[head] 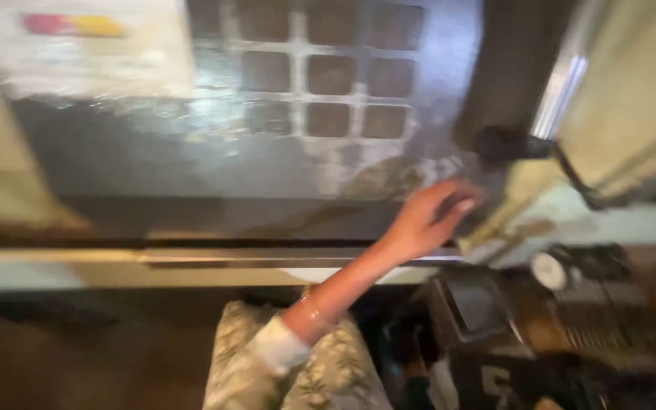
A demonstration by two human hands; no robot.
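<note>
Reaching up and away from the body, one hand [430, 216] lies against the lower right corner of a large dark glossy panel [191, 159]. Frame is motion-blurred, so which hand it is can't be told for sure; the arm comes up from low centre and angles right, read here as the right hand. Fingers are loosely curled, narrow spread, tips pointing right at the panel's right edge. They appear to touch the surface or edge there, but a grip on anything can't be confirmed.

Relative to the panel:
- pale grid of square panes reflected [328, 76] in its upper middle
- white sheet with a red and yellow mark [85, 45] over its upper left corner
- dark vertical post with a rounded black knob [506, 140] just off its right edge, above the fingertips
- pale horizontal ledge [191, 262] running along its bottom edge, under the wrist
- cluttered dark equipment with a small round white dial [550, 269] below and right of it

Wrist carries thin bangles [314, 311]; sleeve is pale floral fabric [282, 361]. Other hand is out of view
</note>
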